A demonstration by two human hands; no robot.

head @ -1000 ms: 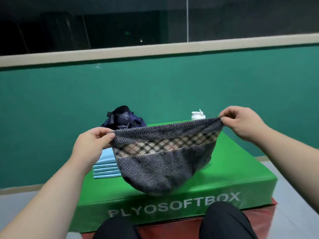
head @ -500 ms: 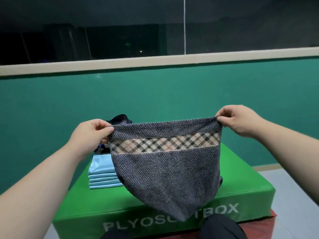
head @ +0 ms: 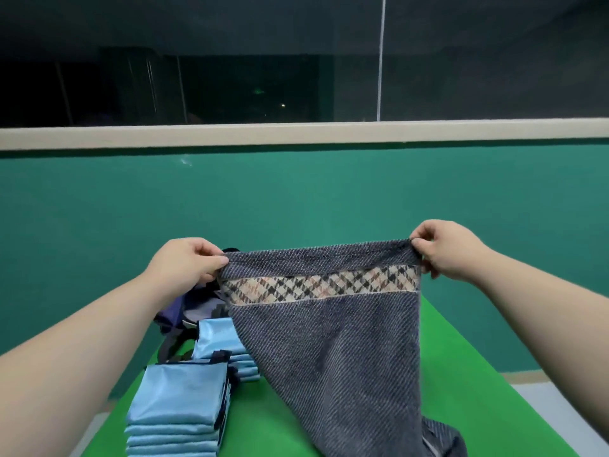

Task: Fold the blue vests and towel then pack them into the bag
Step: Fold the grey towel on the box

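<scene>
A dark grey towel (head: 336, 351) with a plaid band hangs spread in front of me. My left hand (head: 188, 262) pinches its top left corner and my right hand (head: 441, 249) pinches its top right corner. Its lower end rests crumpled on the green box (head: 461, 384). Two stacks of folded light blue vests lie on the box: a near stack (head: 178, 410) at lower left and a farther stack (head: 220, 341) partly behind the towel. The dark blue bag (head: 184, 311) sits behind the stacks, mostly hidden by my left hand and the towel.
A green wall (head: 296, 199) with a pale ledge stands close behind the box. Grey floor (head: 566, 410) shows to the right of the box.
I have lifted the towel higher and stretched it out, and my view has moved closer over the box. A second, nearer stack of vests has come into view.
</scene>
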